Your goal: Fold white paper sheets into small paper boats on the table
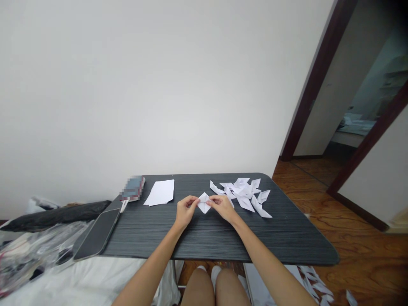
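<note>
Over the middle of a dark striped table [223,238], my left hand [185,210] and my right hand [222,207] both pinch a small folded white paper piece [203,202]. The left fingers grip its left edge and the right fingers grip its right edge. The piece shows a diamond-like shape between the two hands. A pile of several folded white paper shapes [245,194] lies just right of my right hand. A flat stack of white sheets [160,192] lies to the left of my left hand.
A phone [97,234] overhangs the table's left edge, and a blurred-out object [132,188] sits at the far left corner. Clutter and a dark long object [54,216] lie on the left. Paper scraps [314,284] litter the wooden floor. An open doorway [357,114] is at right.
</note>
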`<state>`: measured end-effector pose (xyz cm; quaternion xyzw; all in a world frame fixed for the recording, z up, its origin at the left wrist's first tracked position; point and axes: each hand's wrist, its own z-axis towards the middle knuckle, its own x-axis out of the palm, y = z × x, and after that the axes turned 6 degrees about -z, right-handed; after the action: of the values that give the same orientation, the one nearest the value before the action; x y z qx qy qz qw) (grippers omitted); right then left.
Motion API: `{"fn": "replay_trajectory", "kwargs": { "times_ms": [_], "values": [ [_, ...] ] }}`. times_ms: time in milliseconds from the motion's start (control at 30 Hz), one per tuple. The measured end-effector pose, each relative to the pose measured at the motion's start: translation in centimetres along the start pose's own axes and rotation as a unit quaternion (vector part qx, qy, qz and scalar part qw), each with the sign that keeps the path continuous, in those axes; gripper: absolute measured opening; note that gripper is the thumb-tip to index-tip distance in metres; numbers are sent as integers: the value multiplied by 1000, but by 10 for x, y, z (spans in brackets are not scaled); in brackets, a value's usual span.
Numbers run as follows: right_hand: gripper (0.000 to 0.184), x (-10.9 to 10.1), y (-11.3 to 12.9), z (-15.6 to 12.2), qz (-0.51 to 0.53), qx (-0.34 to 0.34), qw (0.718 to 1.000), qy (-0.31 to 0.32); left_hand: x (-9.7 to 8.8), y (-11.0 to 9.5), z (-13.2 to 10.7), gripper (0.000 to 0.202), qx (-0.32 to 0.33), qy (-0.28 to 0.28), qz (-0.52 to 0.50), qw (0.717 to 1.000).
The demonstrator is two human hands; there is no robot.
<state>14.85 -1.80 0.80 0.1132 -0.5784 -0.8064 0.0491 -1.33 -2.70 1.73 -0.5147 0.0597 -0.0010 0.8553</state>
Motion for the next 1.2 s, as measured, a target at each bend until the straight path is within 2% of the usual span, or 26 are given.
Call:
{"fn": "replay_trajectory", "kwargs": {
  "times_ms": [100, 267, 433, 600, 800, 900, 1033, 1100, 1200],
  "values": [
    [15, 0, -3, 1, -2, -13, 1000, 0, 0, 0, 1, 20, 4, 12, -5, 1000],
    [16, 1, -3, 2, 16, -20, 999, -23, 0, -1, 3, 20, 9, 83, -22, 996],
    [18, 2, -1, 2, 53, 7, 998, -46, 0, 0, 4, 22, 26, 38, 6, 999],
    [21, 5, -3, 2, 54, 1, 998, 11, -1, 1, 4, 21, 25, 30, 11, 999],
    [15, 6, -1, 2, 42, -31, 998, 30, -1, 1, 3, 20, 24, 34, 28, 999],
    [17, 7, -2, 2, 44, -10, 999, 9, -1, 0, 2, 21, 22, 29, 33, 999],
    [22, 10, -6, 4, 52, 44, 996, -61, -1, 3, 3, 22, -3, 23, 19, 1000],
    [24, 10, -7, 5, 65, 44, 993, -89, 0, 6, 3, 24, -30, 16, -3, 999],
    [29, 10, -6, 5, 82, 35, 991, -98, 0, 12, 3, 32, -53, 12, -40, 998]
  ]
}}
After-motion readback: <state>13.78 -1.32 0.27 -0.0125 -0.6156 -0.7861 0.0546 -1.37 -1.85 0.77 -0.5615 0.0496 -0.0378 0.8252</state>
